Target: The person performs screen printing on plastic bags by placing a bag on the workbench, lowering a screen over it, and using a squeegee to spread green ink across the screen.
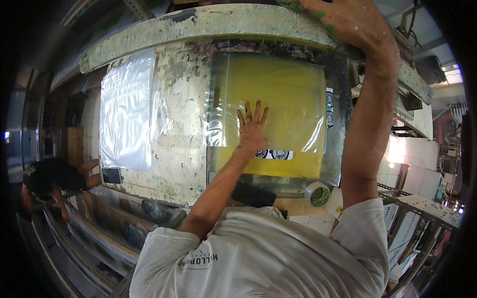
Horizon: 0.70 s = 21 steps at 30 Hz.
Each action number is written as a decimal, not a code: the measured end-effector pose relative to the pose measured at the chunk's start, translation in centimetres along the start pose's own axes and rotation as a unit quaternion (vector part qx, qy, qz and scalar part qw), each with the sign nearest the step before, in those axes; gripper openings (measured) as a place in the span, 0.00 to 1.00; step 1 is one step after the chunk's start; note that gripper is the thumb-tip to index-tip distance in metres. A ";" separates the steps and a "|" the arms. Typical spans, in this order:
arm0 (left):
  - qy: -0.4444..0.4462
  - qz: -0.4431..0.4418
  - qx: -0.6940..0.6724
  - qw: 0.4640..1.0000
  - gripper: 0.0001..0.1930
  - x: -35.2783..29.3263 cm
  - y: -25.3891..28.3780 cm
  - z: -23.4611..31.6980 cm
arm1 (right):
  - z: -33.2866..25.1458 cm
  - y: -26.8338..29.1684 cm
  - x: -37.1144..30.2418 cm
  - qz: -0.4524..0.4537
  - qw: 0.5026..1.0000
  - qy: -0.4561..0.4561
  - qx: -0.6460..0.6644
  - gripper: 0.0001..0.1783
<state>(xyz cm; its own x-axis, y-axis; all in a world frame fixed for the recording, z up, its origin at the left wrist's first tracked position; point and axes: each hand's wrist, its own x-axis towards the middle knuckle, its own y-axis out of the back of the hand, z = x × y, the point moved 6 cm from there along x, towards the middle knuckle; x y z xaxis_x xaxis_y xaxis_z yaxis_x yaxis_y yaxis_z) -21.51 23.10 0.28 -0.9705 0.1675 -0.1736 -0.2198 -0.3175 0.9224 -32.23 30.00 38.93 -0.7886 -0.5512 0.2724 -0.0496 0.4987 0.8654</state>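
The left hand [254, 133] lies flat, fingers spread, on a clear glossy plastic sheet [295, 111] covering most of a yellow rectangular panel [298, 170] toward the worn, pale table's [180, 141] right edge. The green-smeared right hand [345, 22] is near the far right corner; its cropped fingers' state cannot be told. Shiny translucent plastic sheets [126, 111] lie along the left edge.

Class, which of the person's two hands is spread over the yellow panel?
The left hand, palm down; the right hand is out at the long pale beam.
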 end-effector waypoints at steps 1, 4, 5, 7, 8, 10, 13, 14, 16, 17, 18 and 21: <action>0.003 -0.004 0.009 1.000 0.57 -0.2 0.2 0.4 | 0.3 -0.1 0.2 -0.009 1.000 -0.007 0.001 0.20; -0.014 0.040 0.011 0.999 0.51 -1.0 1.1 1.1 | 2.1 -0.7 1.0 0.009 0.998 -0.019 -0.061 0.19; -0.029 0.088 -0.008 0.996 0.48 -1.7 1.0 0.5 | 1.6 -0.7 1.1 -0.009 0.998 -0.022 -0.053 0.19; -0.033 0.182 -0.071 0.980 0.40 -3.2 0.8 -1.7 | 0.4 -0.5 0.8 -0.021 0.999 -0.016 -0.040 0.18; -0.023 0.224 -0.115 0.968 0.36 -4.3 0.8 -3.5 | 0.1 -0.4 0.5 -0.014 0.999 -0.010 -0.036 0.18; -0.008 0.320 -0.110 0.941 0.22 -6.2 3.0 -5.3 | 0.4 -1.0 -0.1 0.027 0.999 0.011 -0.030 0.18; 0.012 0.255 -0.103 0.961 0.21 -7.1 2.1 -7.9 | 1.7 -1.1 0.6 0.028 0.999 0.013 -0.024 0.19; 0.001 0.236 -0.088 0.968 0.21 -7.2 2.1 -8.0 | 1.4 -1.2 0.6 0.027 0.999 0.015 -0.036 0.19; -0.009 0.207 -0.050 0.977 0.21 -7.3 2.0 -7.8 | -0.1 -0.8 -0.2 0.044 0.995 0.030 -0.089 0.19; -0.008 0.195 -0.030 0.980 0.22 -7.4 2.2 -7.3 | -0.5 -0.7 -0.4 0.049 0.993 0.033 -0.102 0.19; -0.009 0.184 -0.010 0.983 0.22 -7.5 2.2 -6.8 | -0.4 -0.7 -0.3 0.046 0.995 0.029 -0.089 0.19; 0.016 0.163 0.012 0.986 0.24 -7.5 2.0 -6.5 | -0.5 -0.2 -0.1 0.004 1.000 -0.004 -0.013 0.19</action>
<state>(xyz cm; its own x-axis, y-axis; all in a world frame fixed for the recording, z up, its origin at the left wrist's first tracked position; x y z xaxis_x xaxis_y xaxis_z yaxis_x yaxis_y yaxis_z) -15.31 15.16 1.21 -0.9920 0.0295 0.1228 0.1065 -0.3281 0.9386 -31.80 29.64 38.95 -0.7942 -0.5417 0.2754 -0.0283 0.4858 0.8736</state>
